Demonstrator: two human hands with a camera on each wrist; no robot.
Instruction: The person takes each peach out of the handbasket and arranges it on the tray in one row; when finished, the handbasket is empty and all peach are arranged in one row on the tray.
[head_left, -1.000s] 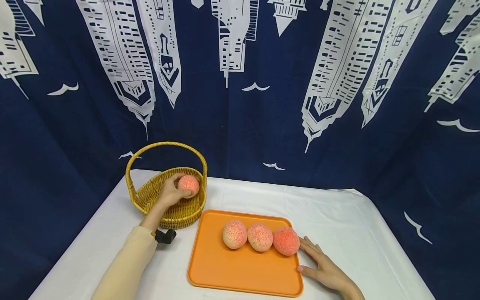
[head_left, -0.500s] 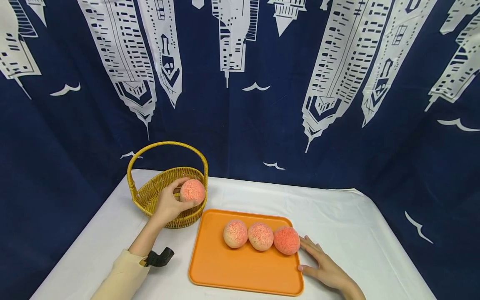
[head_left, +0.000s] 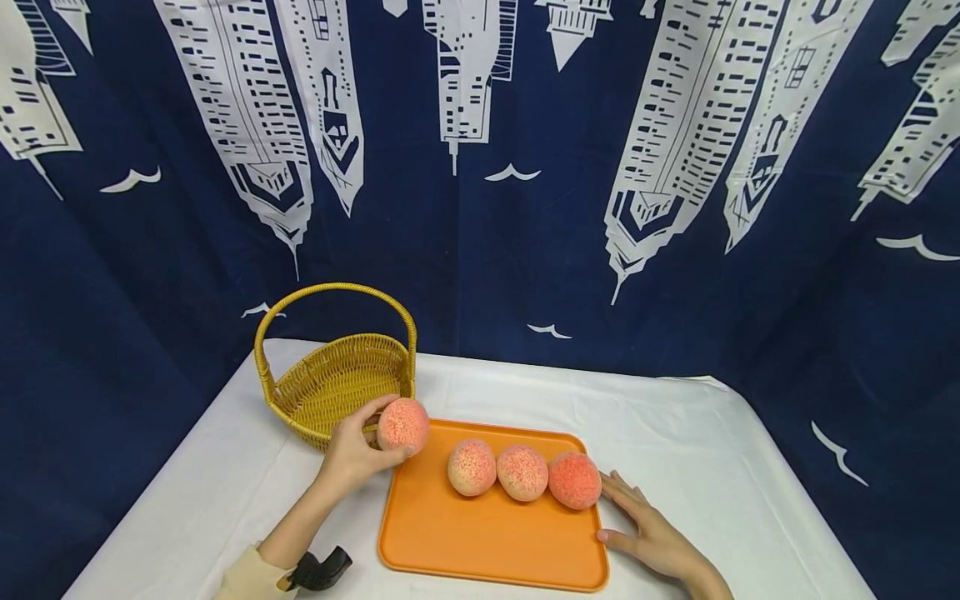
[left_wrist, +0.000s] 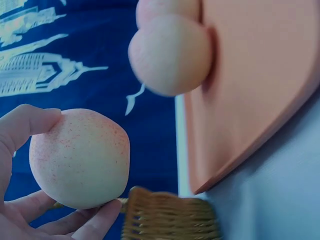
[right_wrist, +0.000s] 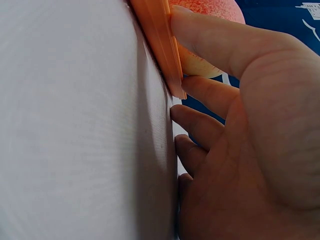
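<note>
My left hand point(head_left: 352, 457) grips a pink speckled peach point(head_left: 403, 427) between thumb and fingers, over the tray's back left corner and the basket's near side. In the left wrist view that peach point(left_wrist: 82, 160) shows a pale side, and the fingers curl round it. Three more peaches lie in a row on the orange tray point(head_left: 487, 546): a pale one point(head_left: 471, 467), a middle one point(head_left: 522, 472) and a redder one point(head_left: 574, 481). Beside the tray's right edge rests my right hand point(head_left: 652, 537), fingers relaxed, its thumb and forefinger touching the rim point(right_wrist: 165, 45).
A wicker basket point(head_left: 330, 385) with a tall arched handle point(head_left: 335, 287) stands behind and left of the tray. White cloth point(head_left: 705, 450) covers the table. Behind it hangs a navy curtain point(head_left: 480, 250) printed with buildings. A black strap device point(head_left: 321, 570) sits on my left wrist.
My left hand has lifted the peach out of the basket and brought it toward me and to the right, to the tray's corner. My right hand keeps its place.
</note>
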